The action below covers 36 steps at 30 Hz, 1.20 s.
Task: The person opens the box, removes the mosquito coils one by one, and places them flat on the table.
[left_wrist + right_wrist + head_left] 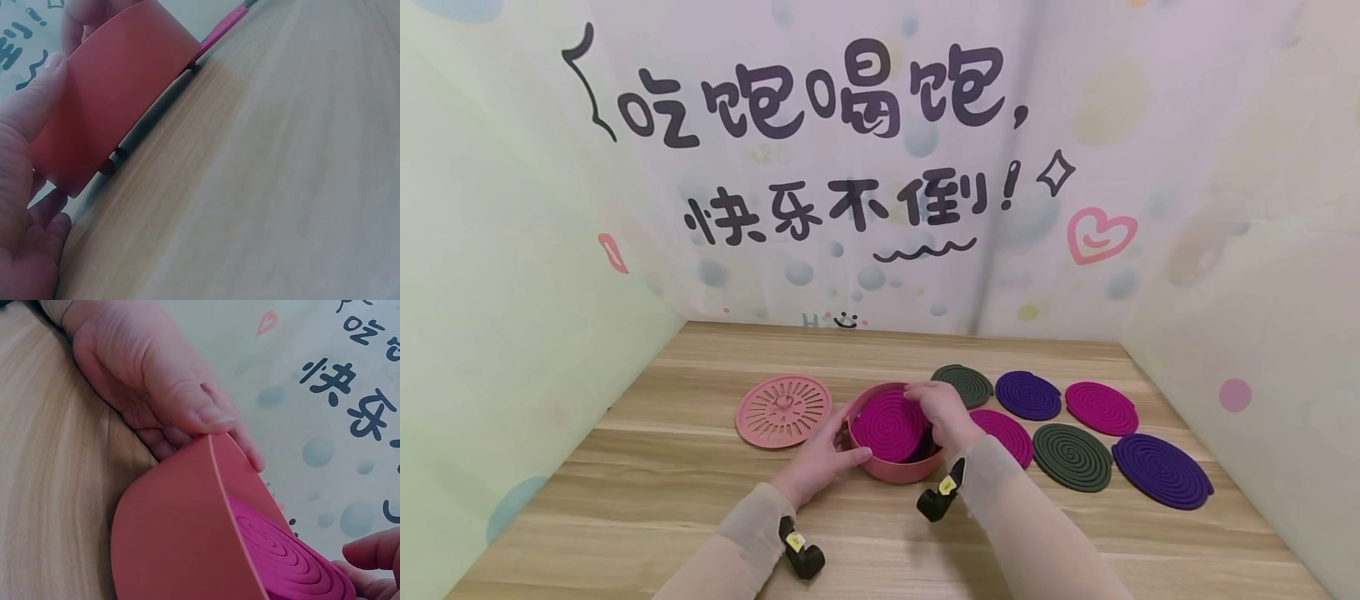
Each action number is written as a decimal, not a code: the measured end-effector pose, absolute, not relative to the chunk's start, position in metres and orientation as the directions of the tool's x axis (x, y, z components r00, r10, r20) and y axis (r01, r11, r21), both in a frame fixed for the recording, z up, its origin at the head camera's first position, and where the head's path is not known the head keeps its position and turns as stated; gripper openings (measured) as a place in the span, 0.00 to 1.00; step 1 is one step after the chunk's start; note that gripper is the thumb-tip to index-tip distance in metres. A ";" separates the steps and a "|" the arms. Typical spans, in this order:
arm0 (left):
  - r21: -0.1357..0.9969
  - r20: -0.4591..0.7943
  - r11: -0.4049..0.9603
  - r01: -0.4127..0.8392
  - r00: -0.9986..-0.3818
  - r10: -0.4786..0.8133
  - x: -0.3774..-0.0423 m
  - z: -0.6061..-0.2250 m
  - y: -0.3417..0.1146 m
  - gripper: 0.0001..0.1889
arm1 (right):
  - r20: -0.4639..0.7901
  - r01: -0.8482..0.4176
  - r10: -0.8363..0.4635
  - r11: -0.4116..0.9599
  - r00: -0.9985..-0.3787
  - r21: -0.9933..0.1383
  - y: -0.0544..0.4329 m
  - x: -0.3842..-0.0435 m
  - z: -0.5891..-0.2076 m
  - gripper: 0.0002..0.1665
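Note:
A magenta mosquito coil (889, 425) sits tilted in a round coral-pink box (898, 473), one edge raised toward the rim. My left hand (817, 460) grips the left side of the box, its thumb at the near rim. In the left wrist view, the outer wall of the box (125, 81) shows small feet beneath it. My right hand (946, 410) pinches the raised far edge of the coil. The right wrist view shows the coil (281, 547) slanting out past the rim, with the right fingertips (375, 553) at its edge. Inside the box, the near right part is dark.
A slotted coral-pink lid (784, 410) lies flat left of the box. To the right lie more coils in two rows: dark green (962, 386), purple (1028, 395) and magenta (1102, 408) behind; magenta (1004, 437), green (1072, 457) and purple (1162, 471) in front. Printed walls enclose the table.

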<state>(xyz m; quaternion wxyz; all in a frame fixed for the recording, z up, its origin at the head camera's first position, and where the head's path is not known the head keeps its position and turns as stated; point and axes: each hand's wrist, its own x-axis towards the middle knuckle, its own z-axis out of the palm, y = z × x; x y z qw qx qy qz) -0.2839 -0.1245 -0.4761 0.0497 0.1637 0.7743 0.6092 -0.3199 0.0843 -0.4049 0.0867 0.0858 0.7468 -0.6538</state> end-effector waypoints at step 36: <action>0.958 0.123 0.208 0.197 -0.938 0.323 -0.284 -0.475 -0.125 0.44 | -0.296 0.287 -0.096 0.099 -0.950 -0.953 0.087 -0.321 -0.405 0.28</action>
